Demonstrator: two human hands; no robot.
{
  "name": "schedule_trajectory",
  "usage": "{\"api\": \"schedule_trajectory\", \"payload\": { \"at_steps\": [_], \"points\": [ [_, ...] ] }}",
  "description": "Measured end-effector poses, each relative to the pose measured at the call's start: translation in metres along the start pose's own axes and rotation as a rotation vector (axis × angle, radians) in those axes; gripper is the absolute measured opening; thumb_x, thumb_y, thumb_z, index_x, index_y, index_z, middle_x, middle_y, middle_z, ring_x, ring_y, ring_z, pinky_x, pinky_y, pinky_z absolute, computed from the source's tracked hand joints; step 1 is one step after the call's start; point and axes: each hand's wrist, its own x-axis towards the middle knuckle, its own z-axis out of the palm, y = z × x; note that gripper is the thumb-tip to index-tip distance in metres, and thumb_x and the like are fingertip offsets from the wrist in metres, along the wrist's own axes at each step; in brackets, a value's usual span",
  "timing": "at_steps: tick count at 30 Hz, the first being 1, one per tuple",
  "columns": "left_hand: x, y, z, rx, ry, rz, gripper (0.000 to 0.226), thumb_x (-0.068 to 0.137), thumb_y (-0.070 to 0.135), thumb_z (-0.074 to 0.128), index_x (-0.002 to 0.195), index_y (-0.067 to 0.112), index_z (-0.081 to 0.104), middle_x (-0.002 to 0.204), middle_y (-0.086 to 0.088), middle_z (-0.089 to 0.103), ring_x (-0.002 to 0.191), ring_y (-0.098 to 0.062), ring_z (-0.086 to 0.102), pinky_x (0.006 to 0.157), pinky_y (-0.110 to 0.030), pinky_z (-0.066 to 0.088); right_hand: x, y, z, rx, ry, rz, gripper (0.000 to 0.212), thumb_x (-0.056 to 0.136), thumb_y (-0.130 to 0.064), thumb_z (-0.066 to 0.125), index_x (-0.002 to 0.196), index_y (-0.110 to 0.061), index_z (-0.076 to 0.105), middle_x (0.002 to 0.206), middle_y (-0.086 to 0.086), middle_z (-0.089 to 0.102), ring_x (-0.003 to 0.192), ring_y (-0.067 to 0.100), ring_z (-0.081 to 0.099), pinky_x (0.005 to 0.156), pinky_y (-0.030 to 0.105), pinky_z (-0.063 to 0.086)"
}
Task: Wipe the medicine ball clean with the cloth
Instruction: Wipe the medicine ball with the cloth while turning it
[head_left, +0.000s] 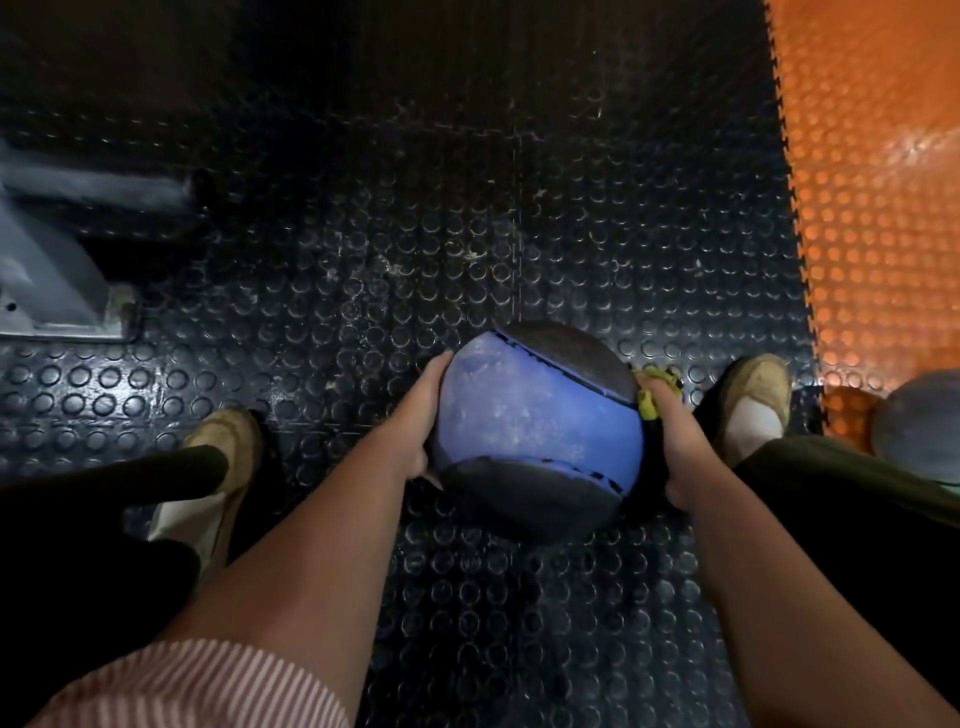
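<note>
Well, the medicine ball (535, 431) is low over the black mat (363, 260), between the left shoe (228, 441) and the right shoe (756, 397). It is nearer the mat's right edge. I cannot tell if it touches the mat. The left hand (423, 421) lies flat on the ball's left side with straight fingers, so the ball cannot roll away. The right hand (675, 441) squeezes the yellow cloth (655, 392) against the ball's right side, ready to rub. The blue part looks dusty, so I think more wiping is needed.

The medicine ball (535, 415), blue with black panels and whitish smudges, is near centre. My yellow cloth (655, 395) looks bunched against its right side.
</note>
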Motion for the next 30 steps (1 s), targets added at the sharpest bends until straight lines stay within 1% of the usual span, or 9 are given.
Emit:
{"api": "schedule_trajectory", "payload": {
  "at_steps": [4,7,12,16,20,22,24,27,30],
  "points": [
    [-0.013,-0.009,0.010,0.030,0.020,0.030,0.051,0.089,0.069,0.040,0.091,0.028,0.069,0.089,-0.002,0.072,0.085,-0.023,0.065,0.070,-0.034,0.049,0.012,0.009,-0.005,0.089,0.007,-0.047,0.032,0.088,-0.046,0.054,0.096,-0.019,0.068,0.075,0.004,0.072,0.063,0.023,0.067,0.064,0.030,0.049],
    [-0.019,-0.012,-0.003,-0.065,0.033,0.131,0.047,0.094,0.061,0.039,0.085,0.026,0.069,0.072,0.003,0.074,0.066,-0.016,0.069,0.060,-0.026,0.045,0.019,0.014,0.012,0.105,-0.064,-0.057,0.030,0.087,-0.045,0.054,0.097,-0.019,0.068,0.083,0.006,0.072,0.069,0.024,0.068,0.064,0.029,0.050],
    [-0.033,-0.007,-0.054,-0.221,0.132,0.307,0.044,0.094,0.058,0.044,0.094,0.023,0.071,0.088,0.001,0.076,0.071,-0.012,0.072,0.066,-0.027,0.049,0.016,0.021,0.075,0.093,-0.219,0.021,0.033,0.089,-0.047,0.052,0.096,-0.020,0.070,0.089,0.007,0.073,0.079,0.025,0.068,0.070,0.030,0.051],
    [-0.043,-0.018,-0.080,-0.331,0.243,0.313,0.047,0.089,0.065,0.049,0.101,0.025,0.071,0.095,-0.001,0.076,0.085,-0.022,0.072,0.069,-0.032,0.052,0.004,0.018,0.113,0.017,-0.157,-0.054,0.039,0.080,-0.050,0.056,0.100,-0.019,0.069,0.107,0.011,0.069,0.100,0.031,0.064,0.088,0.043,0.051],
    [-0.043,-0.028,-0.079,-0.337,0.328,0.274,0.087,0.060,0.089,0.053,0.129,0.036,0.055,0.124,0.000,0.066,0.106,-0.027,0.066,0.088,-0.047,0.054,-0.003,-0.001,0.121,-0.091,-0.136,-0.188,0.042,0.080,-0.048,0.057,0.110,-0.021,0.066,0.110,0.004,0.066,0.103,0.024,0.060,0.100,0.046,0.044],
    [-0.046,-0.027,-0.074,-0.132,0.518,0.339,0.083,0.069,0.084,0.046,0.137,0.036,0.045,0.140,-0.003,0.052,0.123,-0.029,0.053,0.105,-0.050,0.041,-0.005,-0.005,0.118,-0.139,-0.130,-0.243,0.033,0.082,-0.047,0.058,0.105,-0.024,0.067,0.110,-0.001,0.065,0.104,0.021,0.058,0.101,0.043,0.042],
    [-0.057,-0.019,-0.064,0.318,0.686,0.509,0.058,0.095,0.061,0.038,0.146,0.034,0.037,0.155,-0.007,0.031,0.141,-0.028,0.030,0.117,-0.045,0.021,-0.010,-0.007,0.116,-0.179,-0.103,-0.300,0.027,0.080,-0.051,0.059,0.090,-0.027,0.065,0.107,-0.004,0.064,0.104,0.020,0.057,0.100,0.041,0.041],
    [-0.064,0.001,-0.046,0.909,0.584,0.878,0.050,0.100,0.049,0.034,0.148,0.036,0.032,0.160,0.001,0.019,0.148,-0.021,0.011,0.119,-0.044,0.005,-0.014,-0.005,0.112,-0.215,-0.052,-0.325,0.054,0.065,-0.065,0.051,0.100,-0.025,0.064,0.108,-0.004,0.064,0.104,0.021,0.057,0.101,0.045,0.040],
    [-0.053,0.016,-0.028,1.095,0.503,1.000,0.041,0.104,0.036,0.036,0.144,0.035,0.041,0.156,0.010,0.030,0.146,-0.015,0.017,0.116,-0.033,0.006,-0.019,0.002,0.103,-0.239,-0.069,-0.375,0.061,0.061,-0.063,0.046,0.103,-0.022,0.065,0.109,-0.004,0.065,0.106,0.020,0.057,0.102,0.046,0.039]
  ]
}}
